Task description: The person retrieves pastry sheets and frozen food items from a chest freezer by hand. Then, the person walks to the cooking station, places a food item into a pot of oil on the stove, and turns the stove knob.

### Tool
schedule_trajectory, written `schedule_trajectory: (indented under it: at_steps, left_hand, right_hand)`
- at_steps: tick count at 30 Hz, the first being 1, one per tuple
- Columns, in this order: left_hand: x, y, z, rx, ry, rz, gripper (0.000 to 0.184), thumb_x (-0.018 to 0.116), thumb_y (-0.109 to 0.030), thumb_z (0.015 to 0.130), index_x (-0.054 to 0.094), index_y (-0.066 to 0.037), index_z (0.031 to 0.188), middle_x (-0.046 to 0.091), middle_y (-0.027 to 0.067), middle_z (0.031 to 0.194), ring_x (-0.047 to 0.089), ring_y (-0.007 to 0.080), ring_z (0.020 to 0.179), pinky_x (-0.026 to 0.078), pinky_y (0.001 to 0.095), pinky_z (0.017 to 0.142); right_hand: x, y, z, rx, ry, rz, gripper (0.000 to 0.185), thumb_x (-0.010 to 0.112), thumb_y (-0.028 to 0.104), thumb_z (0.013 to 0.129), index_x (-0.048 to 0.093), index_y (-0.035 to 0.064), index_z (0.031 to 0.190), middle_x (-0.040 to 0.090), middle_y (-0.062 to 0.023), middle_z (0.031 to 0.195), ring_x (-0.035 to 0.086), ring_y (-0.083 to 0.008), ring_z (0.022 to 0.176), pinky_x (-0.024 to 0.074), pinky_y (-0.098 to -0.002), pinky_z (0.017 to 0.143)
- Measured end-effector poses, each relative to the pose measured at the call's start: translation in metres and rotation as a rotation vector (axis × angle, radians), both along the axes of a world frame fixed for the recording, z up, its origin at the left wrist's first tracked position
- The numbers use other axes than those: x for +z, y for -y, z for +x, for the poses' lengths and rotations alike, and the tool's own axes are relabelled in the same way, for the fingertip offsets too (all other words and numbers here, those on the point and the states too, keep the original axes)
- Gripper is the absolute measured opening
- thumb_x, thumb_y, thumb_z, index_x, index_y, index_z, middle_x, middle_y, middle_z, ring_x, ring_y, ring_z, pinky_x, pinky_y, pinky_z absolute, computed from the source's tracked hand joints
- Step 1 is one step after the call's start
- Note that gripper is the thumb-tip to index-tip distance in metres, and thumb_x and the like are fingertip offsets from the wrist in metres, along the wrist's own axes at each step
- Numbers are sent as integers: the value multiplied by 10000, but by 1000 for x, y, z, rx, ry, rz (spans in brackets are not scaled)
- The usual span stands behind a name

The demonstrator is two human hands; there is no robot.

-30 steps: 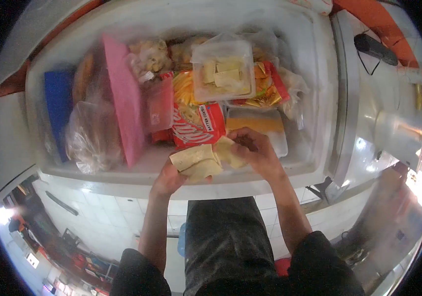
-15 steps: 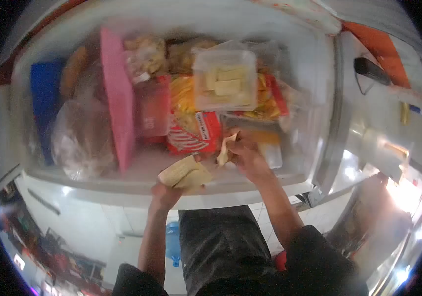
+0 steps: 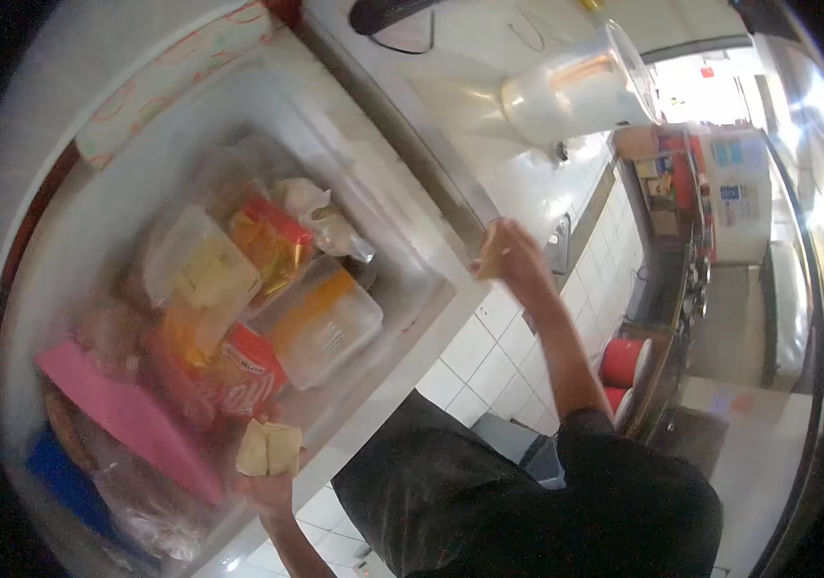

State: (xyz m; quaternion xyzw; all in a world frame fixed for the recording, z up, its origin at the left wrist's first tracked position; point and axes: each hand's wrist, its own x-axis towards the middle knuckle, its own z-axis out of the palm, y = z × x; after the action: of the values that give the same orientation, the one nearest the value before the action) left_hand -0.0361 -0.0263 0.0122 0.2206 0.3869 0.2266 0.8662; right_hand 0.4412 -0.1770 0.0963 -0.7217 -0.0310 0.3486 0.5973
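Note:
My left hand [image 3: 270,491] holds pale yellow folded pieces [image 3: 270,449] over the near edge of the open chest freezer [image 3: 373,385]. Out to the right, beyond the freezer's edge, my right hand [image 3: 508,252] has its fingers closed; what they hold, if anything, is too small to make out. Inside the freezer, a clear tub [image 3: 202,279] with similar pale pieces rests on a red and yellow packet [image 3: 243,371]. Beside it lies a translucent box [image 3: 320,323] with orange contents.
A pink sheet [image 3: 132,419], a blue item [image 3: 75,491] and plastic bags [image 3: 156,515] fill the freezer's left part. A steel-edged counter with a large clear container [image 3: 575,87] is at upper right. Red round tubs [image 3: 626,363] stand at right.
The view has swung to the right, and the freezer now appears tilted at left. My right hand has moved away from my left hand, out past the freezer's edge. My left hand still holds the pale pieces.

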Motion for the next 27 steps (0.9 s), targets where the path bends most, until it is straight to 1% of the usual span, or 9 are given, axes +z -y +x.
schedule_trajectory:
  at_steps: [2,3,5,7,9,19,23,25,27]
  left_hand:
    - [-5,-6,10,-16,64,-69,995,514,-762,776,321,-65,1461,447,130,1421,519,335,1210,539,538,836]
    - [-9,-10,10,-290,-165,339,1017,552,-757,753,320,-63,1458,435,135,1432,510,339,1222,538,546,841]
    - [-4,-10,26,-565,-393,757,1040,590,-752,729,318,-61,1456,422,140,1442,501,343,1234,538,553,845]
    - [19,-10,64,-91,147,-4,873,528,-702,783,419,-107,1413,483,147,1398,535,322,1200,540,469,847]
    - [38,-10,94,-159,100,55,859,528,-692,791,418,-108,1412,471,148,1408,526,325,1209,533,485,856]
    - [31,22,139,-119,166,-137,723,476,-595,878,457,-52,1355,452,240,1397,545,323,1195,572,474,793]
    - [36,23,151,-92,126,-178,654,486,-537,903,470,-50,1340,483,230,1370,551,309,1193,576,476,806]
    - [45,25,160,-163,-43,21,607,503,-486,919,476,-41,1331,501,222,1354,568,288,1173,581,452,805]
    - [50,25,163,-157,-73,49,595,509,-462,925,472,-33,1335,507,218,1350,572,281,1168,580,444,809]
  right_hand:
    - [0,33,51,-33,281,-157,347,576,360,957,603,51,1113,613,-51,909,622,-143,797,527,-287,677]
    - [12,32,65,-75,336,-293,364,578,378,956,635,44,1086,638,-55,891,621,-127,785,513,-284,672]
    - [10,36,102,-23,582,-595,375,621,362,939,664,16,1079,679,-57,898,610,-119,788,495,-284,721]
    - [-1,39,128,-43,623,-654,359,636,354,930,680,26,1068,688,-55,902,611,-112,796,492,-281,720]
    - [-10,50,152,150,626,-612,344,646,359,918,700,39,1034,694,-55,881,623,-121,789,499,-294,707]
    - [-15,53,167,96,523,-614,371,727,353,851,705,-2,956,696,-77,800,632,-135,727,511,-308,674]
    - [-27,55,168,133,627,-665,494,755,369,823,617,24,1148,618,-139,1138,622,-212,903,514,-352,755]
    - [-31,53,162,100,746,-685,557,759,363,818,568,41,1230,552,-165,1285,603,-257,1014,506,-383,830]
    - [-35,56,156,183,1182,-678,636,686,338,874,420,94,1397,329,-169,1498,399,-375,1306,362,-492,1048]
